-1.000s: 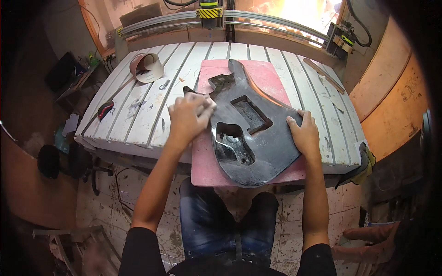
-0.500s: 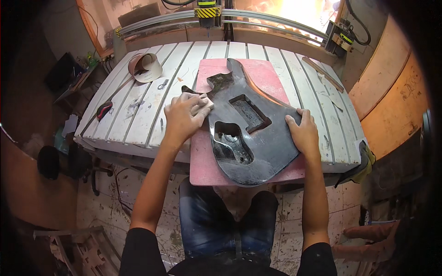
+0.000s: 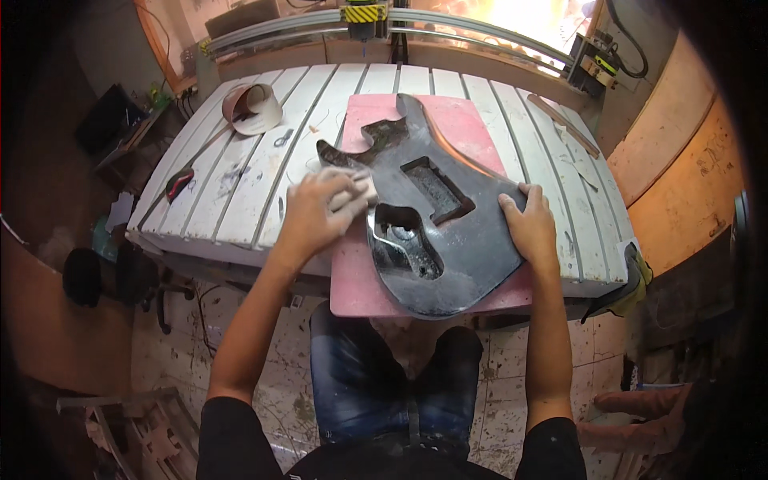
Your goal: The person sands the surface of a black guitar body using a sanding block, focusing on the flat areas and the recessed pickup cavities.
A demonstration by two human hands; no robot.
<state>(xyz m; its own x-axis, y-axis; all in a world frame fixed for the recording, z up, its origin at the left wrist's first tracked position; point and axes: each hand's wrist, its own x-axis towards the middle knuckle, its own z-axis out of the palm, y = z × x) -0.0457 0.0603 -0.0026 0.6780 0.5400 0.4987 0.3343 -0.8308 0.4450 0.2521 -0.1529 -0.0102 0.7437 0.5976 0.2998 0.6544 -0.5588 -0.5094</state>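
Observation:
A dark grey electric guitar body (image 3: 480,240) with routed cavities and a dusty, scuffed face lies flat on a pink board (image 3: 350,292). At its left edge, near the waist, my left hand (image 3: 318,210) is closed round a pale sanding pad (image 3: 365,190), which meets the body's side. That hand is a little smeared by motion. My right hand (image 3: 530,224) grips the right edge of the body, thumb on top and fingers over the side. Copper-orange colour shows along the body's upper right edge.
Beneath the board is a white slatted table (image 3: 232,192). A curled roll of sandpaper (image 3: 260,112) and a red-and-black handled tool (image 3: 180,184) lie on its left. A wooden strip (image 3: 564,126) rests at the right. Behind, a machine rail (image 3: 472,30) spans the table.
My left hand has slid with the pad a short way down along the body's left edge, uncovering the left horn. My right hand keeps its grip.

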